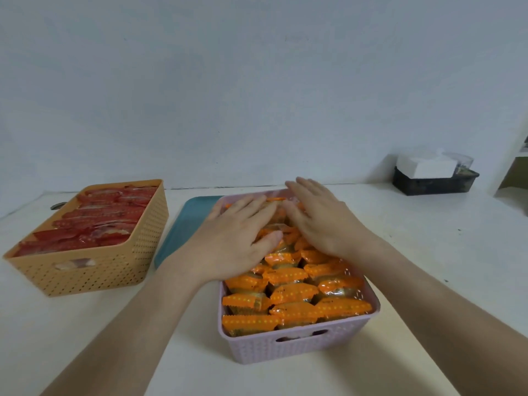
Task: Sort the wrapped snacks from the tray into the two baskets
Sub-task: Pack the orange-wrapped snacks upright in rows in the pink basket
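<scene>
While orange-wrapped snacks [294, 292] fill the pink basket [300, 350] at near right and red-wrapped snacks [97, 221] pack the tan basket [114, 270] at left, the left hand [237, 238] and right hand [323, 221] lie palm-down over the far orange packs, fingers straight, holding nothing.

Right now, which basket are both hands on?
The pink basket holding orange-wrapped snacks; the left hand and right hand rest on them. The tan basket holds red snacks, untouched.

Soft even indoor light, faint shadows, slight blur, wide-angle bending at edges
</scene>
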`<control>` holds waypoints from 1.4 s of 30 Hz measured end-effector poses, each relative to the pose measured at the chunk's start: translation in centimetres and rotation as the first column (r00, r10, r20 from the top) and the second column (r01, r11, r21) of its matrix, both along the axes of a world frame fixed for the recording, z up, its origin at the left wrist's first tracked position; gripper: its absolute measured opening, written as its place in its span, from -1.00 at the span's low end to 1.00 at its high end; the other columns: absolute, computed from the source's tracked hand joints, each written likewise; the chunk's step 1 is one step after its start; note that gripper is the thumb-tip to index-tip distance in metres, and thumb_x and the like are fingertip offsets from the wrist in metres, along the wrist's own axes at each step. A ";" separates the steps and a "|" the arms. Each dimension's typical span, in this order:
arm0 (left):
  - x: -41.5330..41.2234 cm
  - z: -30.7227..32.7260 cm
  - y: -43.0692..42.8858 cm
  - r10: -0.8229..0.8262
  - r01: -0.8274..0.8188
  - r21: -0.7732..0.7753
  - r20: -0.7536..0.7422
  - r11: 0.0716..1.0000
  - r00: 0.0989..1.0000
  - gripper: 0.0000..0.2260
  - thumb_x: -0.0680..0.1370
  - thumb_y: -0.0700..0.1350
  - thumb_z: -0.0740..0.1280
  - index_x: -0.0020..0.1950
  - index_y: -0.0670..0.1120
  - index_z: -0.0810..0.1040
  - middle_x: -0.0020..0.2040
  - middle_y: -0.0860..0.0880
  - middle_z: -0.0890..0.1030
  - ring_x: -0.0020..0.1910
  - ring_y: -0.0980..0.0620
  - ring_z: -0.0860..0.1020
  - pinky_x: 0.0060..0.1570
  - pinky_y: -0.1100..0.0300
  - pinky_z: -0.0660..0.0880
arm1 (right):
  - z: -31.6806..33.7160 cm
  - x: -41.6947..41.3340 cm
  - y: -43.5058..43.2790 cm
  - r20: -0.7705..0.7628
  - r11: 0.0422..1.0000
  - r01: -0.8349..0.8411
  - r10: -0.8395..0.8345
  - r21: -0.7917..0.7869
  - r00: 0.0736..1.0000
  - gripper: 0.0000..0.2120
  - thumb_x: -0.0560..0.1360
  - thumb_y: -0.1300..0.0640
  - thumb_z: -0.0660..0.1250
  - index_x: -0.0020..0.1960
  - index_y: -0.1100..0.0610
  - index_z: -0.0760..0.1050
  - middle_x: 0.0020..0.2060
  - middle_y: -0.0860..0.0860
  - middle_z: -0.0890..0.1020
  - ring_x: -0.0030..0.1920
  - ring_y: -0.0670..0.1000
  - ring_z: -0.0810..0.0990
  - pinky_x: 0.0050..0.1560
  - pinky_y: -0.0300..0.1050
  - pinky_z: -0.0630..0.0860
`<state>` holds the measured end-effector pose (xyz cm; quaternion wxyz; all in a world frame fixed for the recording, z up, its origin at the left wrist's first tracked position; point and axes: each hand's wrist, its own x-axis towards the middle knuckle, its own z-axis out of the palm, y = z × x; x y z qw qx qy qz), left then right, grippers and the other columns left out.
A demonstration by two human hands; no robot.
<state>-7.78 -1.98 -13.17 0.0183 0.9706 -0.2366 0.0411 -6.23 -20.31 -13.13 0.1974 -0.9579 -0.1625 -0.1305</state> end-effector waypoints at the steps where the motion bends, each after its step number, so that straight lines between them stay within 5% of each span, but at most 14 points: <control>1: -0.2 -0.1 0.2 0.000 0.001 0.046 -0.013 0.999 1.000 -0.46 0.60 0.25 -0.12 0.56 0.15 -0.12 0.58 0.13 -0.14 0.54 0.14 -0.20 0.46 0.00 -0.30 | 0.2 0.0 -0.3 0.010 0.999 0.013 -0.013 0.035 1.000 -0.49 0.63 -0.12 0.01 0.54 0.03 0.14 0.54 0.01 0.17 0.54 0.00 0.02 0.48 0.12 0.12; 4: -0.5 -0.8 0.2 -0.012 0.013 0.013 -0.057 1.000 0.998 -0.47 0.60 0.26 -0.13 0.56 0.17 -0.10 0.58 0.12 -0.14 0.54 0.13 -0.21 0.48 -0.03 -0.30 | 0.6 -1.2 -1.2 -0.074 0.999 0.005 -0.002 0.044 0.997 -0.44 0.63 -0.10 0.05 0.56 0.08 0.05 0.55 0.07 0.11 0.55 0.05 0.00 0.49 -0.05 -0.02; 8: -1.5 -0.8 0.6 0.068 -0.056 -0.512 0.003 0.857 0.998 -0.55 0.63 0.16 0.07 0.51 0.13 0.20 0.56 0.05 0.15 0.54 0.06 0.06 0.50 -0.02 0.05 | 0.9 -3.7 -2.4 -0.283 0.976 0.103 -0.045 0.194 0.958 -0.39 0.61 -0.12 0.11 0.55 0.05 -0.03 0.48 0.07 0.28 0.39 0.13 0.38 0.20 -0.05 0.34; 10: -2.6 -0.6 1.3 0.192 -0.160 -0.622 -0.016 0.767 0.981 -0.61 0.62 0.11 0.14 0.44 0.09 0.29 0.42 0.09 0.35 0.40 0.06 0.31 0.34 0.02 0.30 | 1.2 -5.1 -3.2 -0.396 0.963 0.176 -0.084 0.202 0.914 -0.42 0.60 -0.16 0.10 0.52 0.05 0.03 0.36 0.08 0.44 0.24 0.11 0.51 0.10 -0.04 0.45; 14: -5.9 -0.6 2.4 0.045 -0.313 -0.717 -0.366 0.623 0.929 -0.56 0.51 0.28 0.15 0.36 0.20 0.32 0.16 0.22 0.59 0.09 0.16 0.60 0.13 0.00 0.53 | 1.4 -7.2 -4.5 -0.581 0.904 0.231 0.024 0.361 0.813 -0.68 0.62 -0.12 0.08 0.24 0.06 0.35 -0.01 -0.06 0.62 -0.05 -0.04 0.64 -0.11 -0.02 0.65; 17: -8.0 -1.4 2.3 -0.072 -0.421 -0.790 -0.500 0.446 0.863 -0.72 0.56 0.15 0.20 0.27 0.24 0.41 0.05 0.20 0.67 -0.02 0.18 0.66 -0.10 0.19 0.57 | 0.8 -7.9 -4.5 -0.588 0.885 0.194 0.106 0.424 0.802 -0.71 0.66 -0.02 0.06 0.17 0.03 0.52 -0.03 -0.03 0.69 -0.07 -0.04 0.69 -0.10 -0.05 0.65; 21: -9.0 -2.4 1.2 -0.008 -0.436 -0.852 -0.458 0.291 0.889 -0.77 0.64 -0.13 0.18 0.20 0.14 0.52 0.02 0.10 0.69 -0.03 0.12 0.67 -0.06 0.15 0.56 | -0.6 -7.9 -3.8 -0.470 0.864 0.222 0.019 0.452 0.882 -0.67 0.66 0.03 0.07 0.08 0.09 0.60 -0.09 0.01 0.71 -0.10 0.00 0.70 0.00 0.03 0.62; 30: -4.3 0.4 0.0 0.086 -0.394 -0.881 -0.385 0.261 0.919 -0.75 0.65 -0.08 0.14 0.04 0.06 0.62 -0.13 0.07 0.71 -0.14 0.09 0.68 -0.14 0.15 0.54 | 1.2 -4.4 -4.2 -0.295 0.793 0.266 -0.114 0.548 0.949 -0.69 0.59 0.04 0.15 -0.06 0.12 0.64 -0.22 0.08 0.72 -0.24 0.07 0.70 -0.16 0.04 0.65; 35: 1.4 1.3 -1.1 0.114 -0.402 -0.886 -0.386 0.230 0.916 -0.72 0.64 -0.10 0.14 -0.05 -0.05 0.64 -0.28 0.08 0.69 -0.32 0.14 0.62 -0.34 0.26 0.43 | 2.5 0.3 -4.8 -0.402 0.658 0.353 -0.083 0.665 0.912 -0.75 0.58 0.12 0.16 -0.11 0.20 0.56 -0.23 0.11 0.67 -0.24 0.04 0.63 -0.21 -0.12 0.56; 42: 6.4 -1.0 -2.4 0.083 -0.441 -0.874 -0.434 0.203 0.897 -0.72 0.63 -0.13 0.15 -0.10 0.02 0.64 -0.25 0.07 0.69 -0.35 0.17 0.61 -0.43 0.32 0.42 | 0.5 5.0 -5.5 -0.471 0.667 0.446 -0.159 0.597 0.868 -0.76 0.60 0.12 0.13 -0.10 0.19 0.51 -0.23 0.10 0.62 -0.23 0.03 0.59 -0.21 -0.14 0.52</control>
